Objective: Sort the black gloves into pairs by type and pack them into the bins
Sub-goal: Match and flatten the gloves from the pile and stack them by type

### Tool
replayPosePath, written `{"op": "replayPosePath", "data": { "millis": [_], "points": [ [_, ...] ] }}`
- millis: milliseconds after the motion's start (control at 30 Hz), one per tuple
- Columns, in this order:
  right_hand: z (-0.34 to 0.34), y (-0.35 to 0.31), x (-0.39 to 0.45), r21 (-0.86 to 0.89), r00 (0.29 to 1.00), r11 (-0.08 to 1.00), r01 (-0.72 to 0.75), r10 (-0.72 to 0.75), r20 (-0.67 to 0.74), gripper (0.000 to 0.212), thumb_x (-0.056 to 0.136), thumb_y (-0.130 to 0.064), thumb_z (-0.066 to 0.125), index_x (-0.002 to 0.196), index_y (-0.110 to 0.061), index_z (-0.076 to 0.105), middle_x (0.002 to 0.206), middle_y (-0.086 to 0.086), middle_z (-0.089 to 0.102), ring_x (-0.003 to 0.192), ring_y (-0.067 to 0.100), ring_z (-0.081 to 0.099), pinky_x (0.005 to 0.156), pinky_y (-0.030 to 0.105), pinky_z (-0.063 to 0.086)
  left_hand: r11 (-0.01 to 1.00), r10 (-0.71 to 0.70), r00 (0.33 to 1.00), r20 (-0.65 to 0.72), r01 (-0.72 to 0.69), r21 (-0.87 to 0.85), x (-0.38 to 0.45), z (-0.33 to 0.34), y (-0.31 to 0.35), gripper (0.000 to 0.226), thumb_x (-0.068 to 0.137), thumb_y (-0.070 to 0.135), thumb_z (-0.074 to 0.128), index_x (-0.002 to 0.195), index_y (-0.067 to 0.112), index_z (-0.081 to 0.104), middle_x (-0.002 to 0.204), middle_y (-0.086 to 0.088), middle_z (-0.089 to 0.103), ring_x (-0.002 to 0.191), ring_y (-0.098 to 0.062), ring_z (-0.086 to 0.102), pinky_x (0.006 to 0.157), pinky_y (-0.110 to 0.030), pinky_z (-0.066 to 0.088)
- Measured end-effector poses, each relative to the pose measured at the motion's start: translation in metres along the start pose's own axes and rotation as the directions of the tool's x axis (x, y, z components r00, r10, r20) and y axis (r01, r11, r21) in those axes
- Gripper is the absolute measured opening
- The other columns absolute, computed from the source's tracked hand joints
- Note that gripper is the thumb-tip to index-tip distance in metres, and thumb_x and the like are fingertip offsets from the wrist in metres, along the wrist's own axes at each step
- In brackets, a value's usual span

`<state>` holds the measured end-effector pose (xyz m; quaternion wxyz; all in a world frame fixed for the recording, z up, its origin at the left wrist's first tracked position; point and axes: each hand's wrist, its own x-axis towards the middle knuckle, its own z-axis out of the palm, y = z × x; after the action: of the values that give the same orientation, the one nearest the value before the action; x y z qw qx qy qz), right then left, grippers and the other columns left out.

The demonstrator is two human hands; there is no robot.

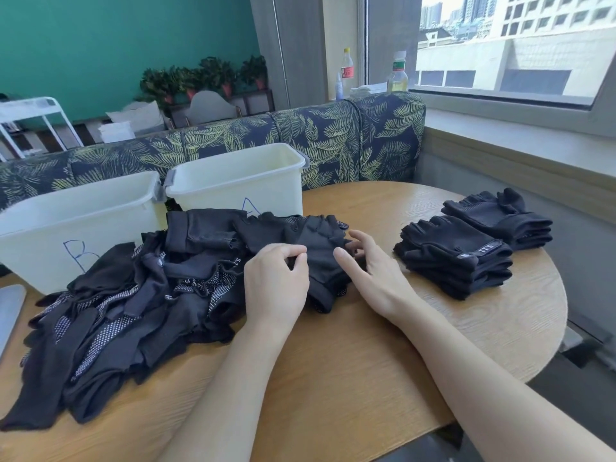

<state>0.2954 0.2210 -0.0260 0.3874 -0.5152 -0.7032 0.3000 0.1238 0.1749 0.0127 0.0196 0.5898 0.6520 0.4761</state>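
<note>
Left hand (275, 281) grip: thumb and forefinger pinching edge of black glove (321, 258) on wooden counter (350, 378). Right hand (370, 271) loose, fingers spread, resting on same glove's far side. Left of grip: heap of unsorted gloves (126, 311). Right: two neat glove stacks (456, 258). Beyond: pale bins marked B (50, 225) and A (240, 181).

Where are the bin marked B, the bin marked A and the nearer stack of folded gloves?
bin marked B (50, 225): head view, on its bare front wall.
bin marked A (213, 191): head view, on its front wall, left of the letter.
nearer stack of folded gloves (455, 258): head view, on the top glove.
</note>
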Motion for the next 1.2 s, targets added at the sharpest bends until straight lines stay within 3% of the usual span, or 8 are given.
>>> {"op": "replayPosePath", "data": {
  "millis": [200,333,533,700,833,933,1033,1200],
  "points": [
    [0.001,-0.001,-0.002,0.049,0.988,0.995,0.085,-0.078,-0.134,0.058,0.088,-0.046,0.075,0.139,-0.029,0.052,0.12,-0.012,0.063,0.108,0.002,0.058,0.086,0.002,0.035,0.998,-0.048,0.994,0.1,0.052,-0.042,0.004,-0.006,0.002,0.016,0.091,0.02,0.071,0.099,0.028,0.082,0.078,0.019,0.067,0.072,0.004,0.059,0.072,0.002,0.036],
    [0.002,-0.001,-0.004,0.019,0.926,0.969,0.245,-0.229,-0.3,0.04,0.085,-0.027,0.082,0.121,-0.02,0.067,0.107,-0.01,0.069,0.098,0.003,0.062,0.087,0.011,0.045,0.995,-0.019,0.96,0.279,0.045,-0.088,0.003,-0.007,0.004,0.024,0.09,0.023,0.071,0.11,0.035,0.077,0.046,0.02,0.051,0.054,-0.001,0.05,0.06,-0.005,0.037],
    [0.0,-0.009,-0.012,0.259,0.867,0.908,0.331,-0.184,-0.463,0.043,0.091,-0.016,0.072,0.13,-0.019,0.056,0.119,-0.011,0.066,0.108,0.014,0.067,0.087,0.036,0.053,0.967,0.016,0.964,0.264,0.052,-0.248,0.003,-0.009,0.006,0.024,0.092,0.017,0.071,0.105,0.035,0.081,0.062,0.029,0.064,0.059,0.005,0.055,0.063,-0.007,0.042],
    [0.0,-0.011,-0.014,0.431,0.966,0.884,0.182,-0.079,-0.248,0.07,0.086,-0.038,0.074,0.146,-0.024,0.041,0.133,-0.009,0.062,0.118,0.008,0.063,0.101,0.031,0.052,0.837,-0.065,0.978,0.2,0.162,-0.522,0.007,-0.014,0.006,0.025,0.093,0.009,0.071,0.109,0.026,0.08,0.094,0.014,0.079,0.087,0.0,0.07,0.081,-0.017,0.054],
    [-0.002,-0.012,-0.015,0.234,0.993,0.966,0.108,-0.114,0.015,0.069,0.082,-0.059,0.075,0.141,-0.035,0.049,0.122,-0.023,0.067,0.117,-0.011,0.057,0.098,0.016,0.043,0.754,-0.147,0.976,0.158,0.214,-0.622,0.013,-0.012,-0.001,0.028,0.095,0.01,0.07,0.111,0.031,0.077,0.108,0.013,0.077,0.106,-0.005,0.071,0.097,-0.029,0.055],
    [-0.002,-0.013,-0.012,0.068,0.982,0.988,0.141,-0.148,0.118,0.052,0.075,-0.07,0.068,0.121,-0.048,0.057,0.109,-0.042,0.062,0.11,-0.02,0.052,0.09,0.006,0.037,0.703,-0.201,0.969,0.146,0.247,-0.667,0.015,-0.009,-0.007,0.029,0.095,0.01,0.069,0.111,0.034,0.076,0.111,0.008,0.077,0.109,-0.011,0.071,0.089,-0.031,0.059],
    [0.004,-0.01,-0.008,-0.198,0.958,0.96,0.197,-0.146,0.248,0.085,0.072,-0.092,0.048,0.138,-0.04,0.055,0.13,-0.031,0.056,0.126,-0.005,0.044,0.108,0.022,0.034,0.696,-0.227,0.968,0.105,0.236,-0.678,0.015,-0.009,-0.005,0.028,0.096,0.01,0.068,0.115,0.028,0.075,0.11,0.008,0.077,0.106,-0.007,0.071,0.076,-0.017,0.056],
    [0.01,-0.009,-0.008,-0.395,0.946,0.887,0.24,-0.122,0.301,0.095,0.072,-0.094,0.031,0.149,-0.04,0.047,0.151,-0.02,0.044,0.145,0.004,0.025,0.12,0.032,0.015,0.707,-0.271,0.963,0.005,0.202,-0.678,0.02,-0.015,-0.009,0.027,0.098,0.017,0.067,0.117,0.034,0.075,0.102,0.01,0.078,0.093,-0.005,0.07,0.083,-0.032,0.06]
  ]
}}
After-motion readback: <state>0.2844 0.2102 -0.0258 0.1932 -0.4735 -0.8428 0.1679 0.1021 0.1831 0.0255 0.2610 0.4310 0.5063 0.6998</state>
